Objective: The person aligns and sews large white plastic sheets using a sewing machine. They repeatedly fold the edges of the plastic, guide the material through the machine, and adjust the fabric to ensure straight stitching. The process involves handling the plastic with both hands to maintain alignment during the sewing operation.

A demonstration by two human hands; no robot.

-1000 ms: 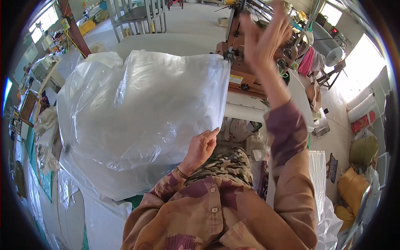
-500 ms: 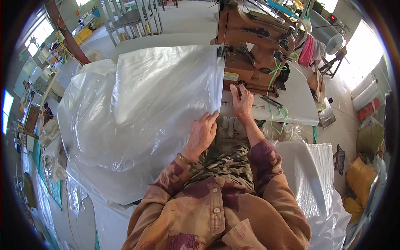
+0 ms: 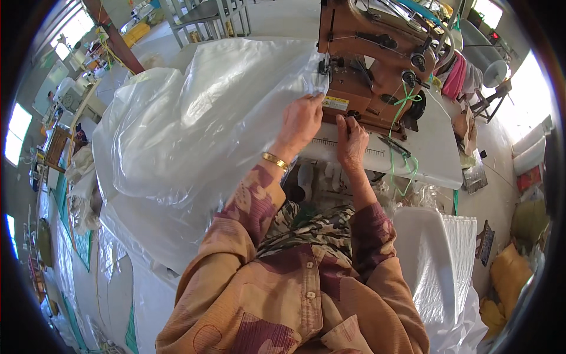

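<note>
A large sheet of whitish, see-through plastic film [image 3: 171, 141] spreads over the table on the left, its right edge running up to the needle and presser foot [image 3: 323, 66] of a brown sewing machine [image 3: 365, 35]. My left hand [image 3: 300, 124], a gold-coloured band at its wrist, has its fingers closed on that edge just below the foot. At the front of the machine's base, my right hand [image 3: 352, 141] is curled with fingertips pressed together by a small black knob [image 3: 353, 114]. Whatever those fingertips may hold is hidden.
Dark thread snips [image 3: 394, 145] and a green cord [image 3: 413, 177] lie on the white table [image 3: 436, 159], right of my right hand. A ruler scale [image 3: 324, 141] runs along its front. Folded white plastic sheets [image 3: 460, 253] are stacked beside me at right. A metal chair [image 3: 206, 17] stands beyond the table.
My left hand has moved up along the film's edge toward the presser foot, and the film has shifted and creased. My right hand stays by the base, its fingers drawn closer together.
</note>
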